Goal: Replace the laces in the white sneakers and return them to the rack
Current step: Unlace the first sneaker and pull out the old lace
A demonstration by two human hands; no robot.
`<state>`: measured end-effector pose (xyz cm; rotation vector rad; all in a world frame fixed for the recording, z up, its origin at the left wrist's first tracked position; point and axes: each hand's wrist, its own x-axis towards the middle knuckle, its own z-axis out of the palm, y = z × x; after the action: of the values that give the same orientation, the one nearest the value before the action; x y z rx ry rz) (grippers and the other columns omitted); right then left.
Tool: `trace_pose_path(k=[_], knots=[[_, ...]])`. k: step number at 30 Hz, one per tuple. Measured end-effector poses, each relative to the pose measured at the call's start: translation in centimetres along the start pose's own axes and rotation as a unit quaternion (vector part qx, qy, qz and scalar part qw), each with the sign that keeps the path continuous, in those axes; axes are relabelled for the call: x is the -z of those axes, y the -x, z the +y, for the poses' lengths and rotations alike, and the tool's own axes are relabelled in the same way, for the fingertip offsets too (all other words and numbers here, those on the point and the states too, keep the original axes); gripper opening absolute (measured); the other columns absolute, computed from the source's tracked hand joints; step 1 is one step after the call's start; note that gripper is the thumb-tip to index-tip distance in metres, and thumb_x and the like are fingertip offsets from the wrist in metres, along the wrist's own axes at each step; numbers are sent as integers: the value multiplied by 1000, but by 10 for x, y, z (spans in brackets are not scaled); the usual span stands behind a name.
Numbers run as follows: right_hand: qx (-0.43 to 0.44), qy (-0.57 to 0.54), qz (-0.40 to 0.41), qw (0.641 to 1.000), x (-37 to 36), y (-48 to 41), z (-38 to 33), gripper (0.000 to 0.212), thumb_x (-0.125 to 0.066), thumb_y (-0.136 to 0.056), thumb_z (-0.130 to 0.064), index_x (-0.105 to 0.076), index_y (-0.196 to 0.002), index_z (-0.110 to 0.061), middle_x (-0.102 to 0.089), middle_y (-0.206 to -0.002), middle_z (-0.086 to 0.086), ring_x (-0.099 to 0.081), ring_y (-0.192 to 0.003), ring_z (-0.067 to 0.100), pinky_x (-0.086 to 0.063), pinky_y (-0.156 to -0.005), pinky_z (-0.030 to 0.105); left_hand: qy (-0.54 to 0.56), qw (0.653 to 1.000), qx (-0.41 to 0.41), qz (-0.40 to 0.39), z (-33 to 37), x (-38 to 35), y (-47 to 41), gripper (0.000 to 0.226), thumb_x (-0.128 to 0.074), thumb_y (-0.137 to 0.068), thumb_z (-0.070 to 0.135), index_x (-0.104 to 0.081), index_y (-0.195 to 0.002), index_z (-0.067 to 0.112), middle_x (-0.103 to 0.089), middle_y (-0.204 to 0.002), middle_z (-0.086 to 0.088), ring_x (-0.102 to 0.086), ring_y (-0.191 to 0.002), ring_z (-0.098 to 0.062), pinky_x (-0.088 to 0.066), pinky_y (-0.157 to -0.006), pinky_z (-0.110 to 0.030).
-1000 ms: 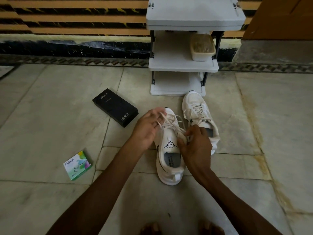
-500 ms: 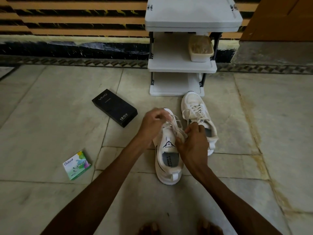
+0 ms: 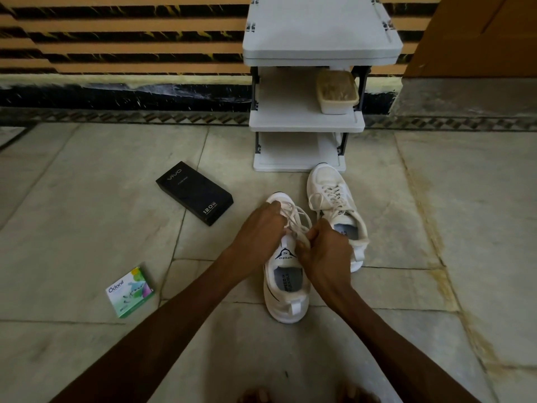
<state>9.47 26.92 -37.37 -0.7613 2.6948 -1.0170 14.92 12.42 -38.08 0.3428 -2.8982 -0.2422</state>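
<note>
Two white sneakers stand on the stone floor in front of a grey shoe rack [image 3: 306,123]. The near sneaker [image 3: 286,289] points away from me, its "SPEED" tongue showing. My left hand [image 3: 257,231] lies over its left side, fingers curled into the white lace [image 3: 295,215]. My right hand [image 3: 327,251] pinches the lace at the top of the tongue. The second sneaker [image 3: 334,205] stands to the right, laced, its toe near the rack's bottom shelf.
A black phone box [image 3: 194,193] lies on the floor left of the sneakers. A small green and white box [image 3: 130,291] sits further left and nearer. A beige tub [image 3: 337,93] stands on the rack's middle shelf. My toes [image 3: 308,397] show at the bottom edge.
Both hands have closed in on the lace over the near sneaker's tongue, the left fingers curling tighter. The sneakers have stayed in place.
</note>
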Motion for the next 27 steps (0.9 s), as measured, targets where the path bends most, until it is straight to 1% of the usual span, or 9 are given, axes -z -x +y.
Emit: trace_pose_path(k=[4,5,9,11,13,16,19,24,27], knots=[[2,-13,5,1000,2,2,1,17,-71,-79,-15,-55,-85,-12,-53,-65,-7,-48,-57,7,-27,-49,12,300,934,194,8,3,29,-15,16,-56,-91,4,-68,-84,12,-56,-90,4,-55,-83,-8,-38,-69,-13],[6,-18,7,1000,2,3,1,18,-71,-78,-15,-54,-84,-12,-54,-64,-6,-50,-58,9,-28,-49,13,416,866,274,44,-2,38,-18,22,-50,-93,2,-64,-81,14,-55,-86,5,-52,-78,-6,-40,-69,-15],[10,-16,7,1000,3,5,-2,22,-73,-79,-17,-51,-81,-16,-52,-65,-7,-49,-58,7,-25,-50,10,789,426,408,173,-25,54,-18,20,-45,-102,11,-57,-86,10,-57,-80,-3,-56,-75,-13,-54,-76,-30],[6,-22,16,1000,4,4,-2,25,-73,-78,-15,-49,-78,-17,-46,-60,-12,-41,-54,-2,-22,-49,9,836,357,388,152,-28,51,-14,26,-38,-104,14,-51,-81,11,-57,-68,-1,-56,-63,-12,-53,-74,-32],[6,-31,21,999,4,5,0,26,-73,-78,-14,-48,-75,-17,-43,-57,-15,-40,-52,-4,-23,-47,9,812,421,391,102,-22,46,-13,28,-33,-102,10,-44,-77,16,-47,-56,3,-42,-44,-7,-40,-49,-22],[2,-34,16,999,3,4,2,23,-73,-79,-15,-49,-76,-16,-46,-58,-13,-42,-53,-3,-24,-47,9,559,745,363,-15,-18,42,-11,23,-48,-99,23,-59,-81,12,-49,-61,3,-43,-49,-9,-36,-48,-23],[-2,-38,19,999,1,3,2,20,-73,-78,-16,-54,-80,-12,-53,-61,-7,-47,-54,3,-28,-48,12,311,920,218,-93,-9,41,-9,30,-63,-92,36,-68,-100,8,-62,-91,-4,-59,-83,-19,-44,-71,-32],[-9,-26,20,999,2,3,0,22,-73,-81,-20,-52,-78,-15,-55,-66,-3,-46,-57,7,-25,-48,11,134,974,140,-118,9,35,-6,17,-68,-87,25,-73,-95,11,-61,-94,-2,-59,-88,-17,-35,-69,-21],[-14,-28,18,999,3,4,0,19,-72,-80,-18,-53,-83,-12,-54,-66,-4,-48,-59,10,-25,-49,11,321,915,242,-46,3,43,-18,22,-59,-88,7,-69,-72,19,-59,-83,5,-58,-78,-12,-37,-62,-17]])
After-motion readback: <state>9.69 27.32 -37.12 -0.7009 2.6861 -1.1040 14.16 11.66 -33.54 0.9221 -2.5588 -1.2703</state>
